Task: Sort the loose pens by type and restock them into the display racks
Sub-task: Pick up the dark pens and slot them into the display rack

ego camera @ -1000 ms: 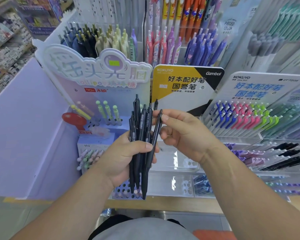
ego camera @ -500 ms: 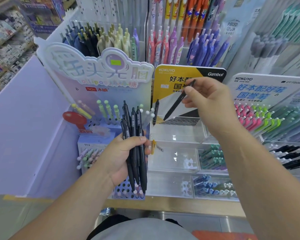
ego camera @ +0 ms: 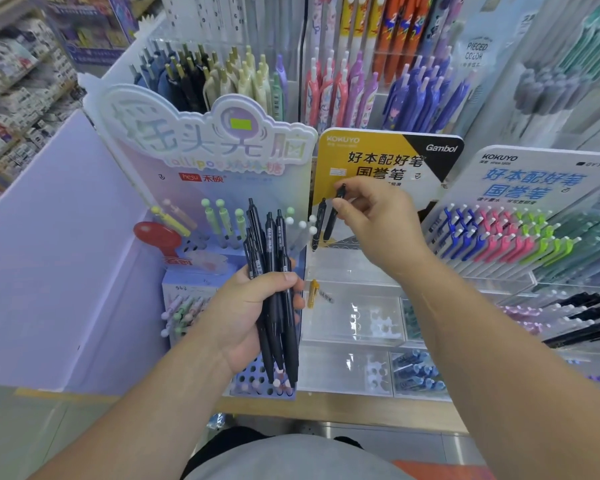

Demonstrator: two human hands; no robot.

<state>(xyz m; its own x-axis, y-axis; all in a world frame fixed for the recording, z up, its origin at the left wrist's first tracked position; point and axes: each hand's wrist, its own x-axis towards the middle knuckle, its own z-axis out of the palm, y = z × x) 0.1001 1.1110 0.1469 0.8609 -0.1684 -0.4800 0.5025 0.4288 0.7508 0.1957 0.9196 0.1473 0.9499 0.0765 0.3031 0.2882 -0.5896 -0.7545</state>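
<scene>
Held: one black pen, pinched near its clicker end by the right hand. Thumb and fingertips are closed on the barrel. Long axis steep, with the top leaning slightly right. The tip hangs below and a little left of the fingers.

The tip is at or just above the holed strip of the yellow rack; cannot tell whether it is seated in a hole. A second pen stands just left of it, roughly parallel and clear of the fingers.

Judgement: the next move is a short push down along the pen's own axis, since the slot lies almost straight under the fingers.

Lower and to the left, the left hand wraps a bundle of black pens, upright with clickers up. It is farther from the rack than the right.
</scene>
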